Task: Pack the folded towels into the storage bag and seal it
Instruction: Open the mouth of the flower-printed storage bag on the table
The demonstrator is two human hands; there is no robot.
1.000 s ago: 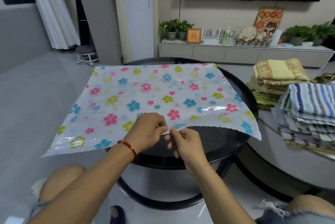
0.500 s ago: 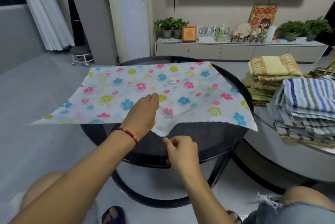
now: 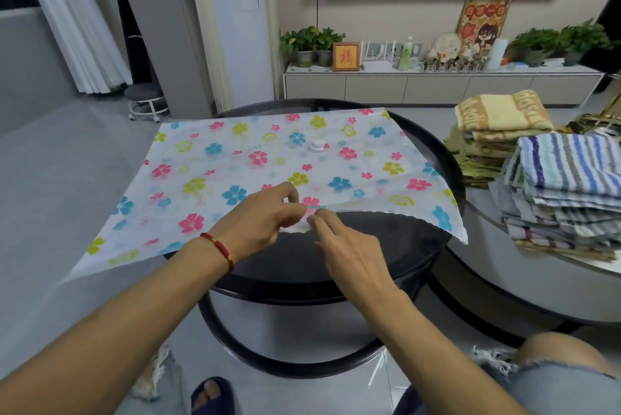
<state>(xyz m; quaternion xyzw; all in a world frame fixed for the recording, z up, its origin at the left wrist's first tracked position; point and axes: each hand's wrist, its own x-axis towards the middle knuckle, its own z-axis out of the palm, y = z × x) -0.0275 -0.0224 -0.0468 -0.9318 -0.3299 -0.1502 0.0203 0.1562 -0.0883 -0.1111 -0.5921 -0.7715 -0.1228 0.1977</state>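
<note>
Living room, grey floor; round black table [image 3: 386, 240] in the foreground, TV cabinet [image 3: 437, 85] along the far wall.

Bag [image 3: 268, 159]: flat, translucent, printed with coloured flowers; lay spread over the table, its left part and right near corner overhanging the rim. White valve [image 3: 317, 145] sat on its upper face, toward the far side. Near edge was lifted at the middle, directly under both hands.

Left hand [image 3: 262, 219]: red bracelet [image 3: 220, 248] at the wrist; fingers curled, tips pinching the bag's near edge at the middle.

Right hand [image 3: 349, 253]: just beside the left, nearly touching it; fingers extended toward the same edge, tips at the plastic. Whether it gripped the edge could not be told.

Towels [image 3: 564, 192]: striped, folded, stacked on a second, lighter table [image 3: 504, 256] at right, well apart from the hands and the bag. A yellow-brown towel pile [image 3: 497, 132] stood just behind them.

Potted plants [image 3: 309, 41] stood on the cabinet; a small stool [image 3: 146, 100] stood by the curtain at left.
</note>
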